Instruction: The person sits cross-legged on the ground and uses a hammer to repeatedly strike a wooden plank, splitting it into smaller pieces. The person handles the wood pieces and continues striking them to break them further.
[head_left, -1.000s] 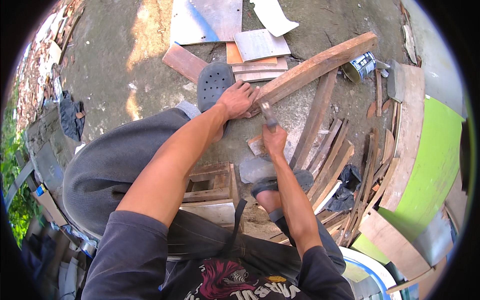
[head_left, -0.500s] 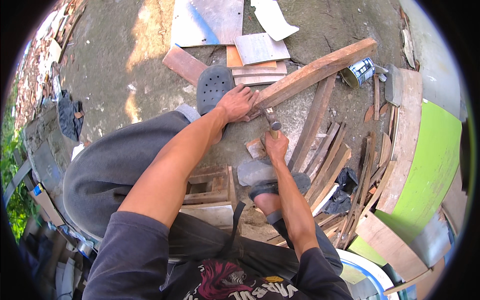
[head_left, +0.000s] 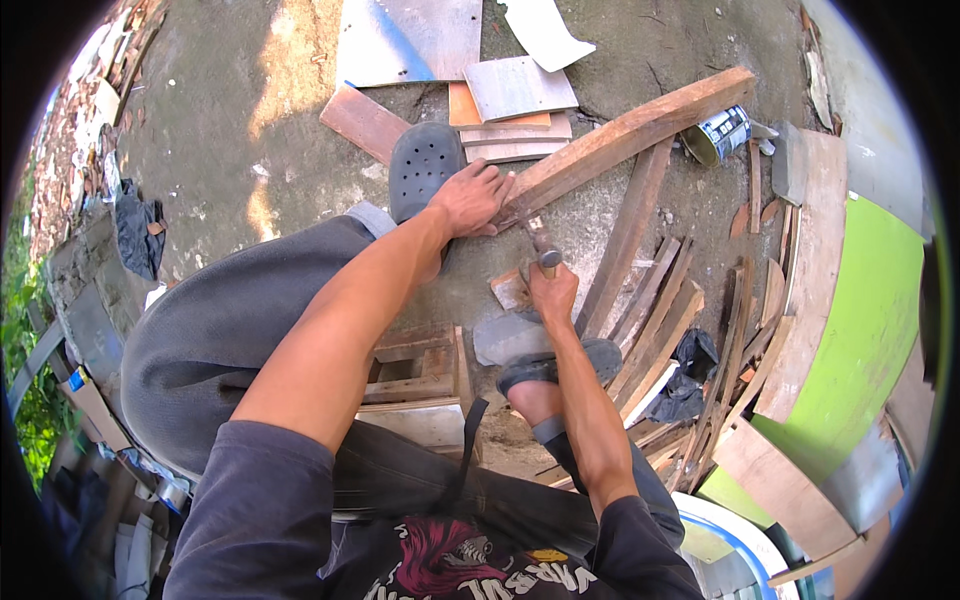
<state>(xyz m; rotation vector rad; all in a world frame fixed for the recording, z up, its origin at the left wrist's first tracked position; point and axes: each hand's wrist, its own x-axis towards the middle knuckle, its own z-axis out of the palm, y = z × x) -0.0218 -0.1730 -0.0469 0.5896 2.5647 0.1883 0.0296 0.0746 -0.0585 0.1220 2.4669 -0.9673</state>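
A long brown wooden beam (head_left: 630, 135) slants across the ground, its near end close to my left foot. My left hand (head_left: 470, 200) grips that near end, its fingers curled over the wood beside the grey clog (head_left: 425, 170). What lies under the palm is hidden. In my closed right hand (head_left: 553, 293) is a hammer (head_left: 543, 245), its metal head near the end of the beam. Below the hammer, a broken brick piece (head_left: 511, 290) and a grey stone block (head_left: 510, 340) lie beside my right foot.
Several wooden strips (head_left: 655, 330) spread at right, near a black plastic bag (head_left: 693, 370). An open tin can (head_left: 717, 137) lies by the beam's far end. Flat boards (head_left: 520, 92) are stacked ahead. A wooden frame (head_left: 415, 385) sits between my legs; a green panel (head_left: 870, 300) stands far right.
The hammer has drawn back slightly toward me from the beam's end. My left hand keeps its place on the beam, and the whole view has shifted a little.
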